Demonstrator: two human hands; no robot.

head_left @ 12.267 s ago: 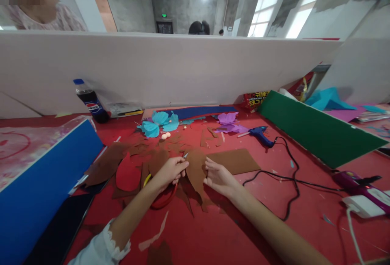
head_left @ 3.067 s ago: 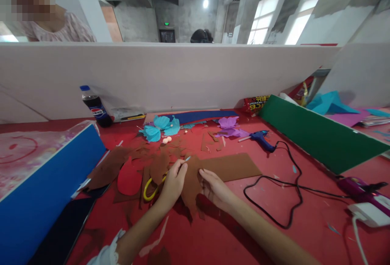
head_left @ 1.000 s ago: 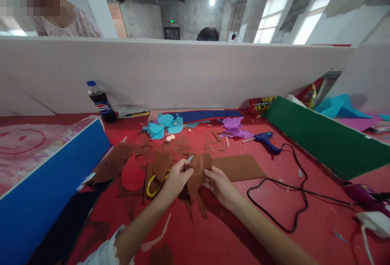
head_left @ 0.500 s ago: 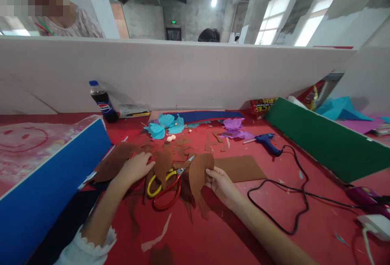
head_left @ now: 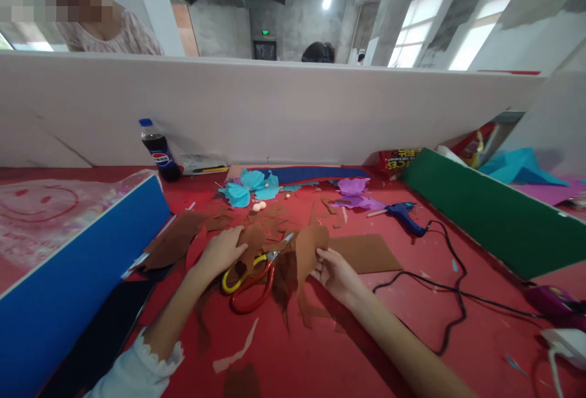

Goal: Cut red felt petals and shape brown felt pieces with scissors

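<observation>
My right hand (head_left: 336, 273) pinches a rounded brown felt-like cutout (head_left: 307, 251) between thumb and fingers, holding it raised and tilted. Across from it, my left hand (head_left: 222, 253) has its thumb and fingers closed on the left edge of another brown cutout (head_left: 253, 244). Scissors with one yellow and one red handle (head_left: 256, 303) lie between the hands, blades pointing away to the right. The left cutout covers part of the yellow handle. Brown scraps (head_left: 284, 288) are strewn under and around the scissors.
A brown sheet (head_left: 368, 253) lies right of my right hand. Beyond are a blue glue gun (head_left: 406, 218) with a black cord, purple paper (head_left: 352, 187), turquoise paper petals (head_left: 249, 187) and a cola bottle (head_left: 160, 154). Blue (head_left: 86, 233) and green (head_left: 494, 218) panels flank the red table.
My left hand has moved right and closed on the left cutout's edge. My right hand has turned its cutout and shifted slightly right. The scissors stay put.
</observation>
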